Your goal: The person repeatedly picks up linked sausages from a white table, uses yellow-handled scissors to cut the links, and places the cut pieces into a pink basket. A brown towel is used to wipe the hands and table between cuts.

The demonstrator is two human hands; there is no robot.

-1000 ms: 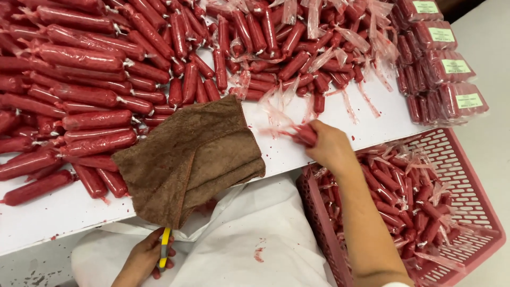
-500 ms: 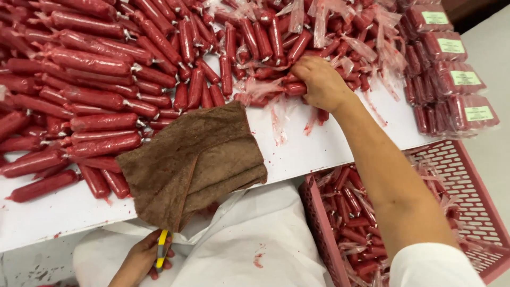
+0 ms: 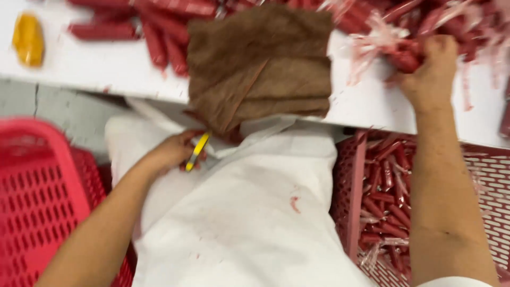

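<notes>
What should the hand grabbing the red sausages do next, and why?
Probably pull the sausages back over the table edge and drop them into the red basket below. The right hand already clutches a bunch near the edge, and the basket right under it already holds many like them.

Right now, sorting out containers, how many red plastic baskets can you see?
2. One red basket sits at the lower left, beside the left arm; the other red basket at the lower right, under the table edge, holds red sausages.

I see red sausages (image 3: 159, 45) on a white table (image 3: 95, 69), a brown cloth (image 3: 260, 64), red perforated baskets (image 3: 37, 196), a yellow-handled tool (image 3: 196, 151), and a red-stained white apron (image 3: 249, 223).
</notes>
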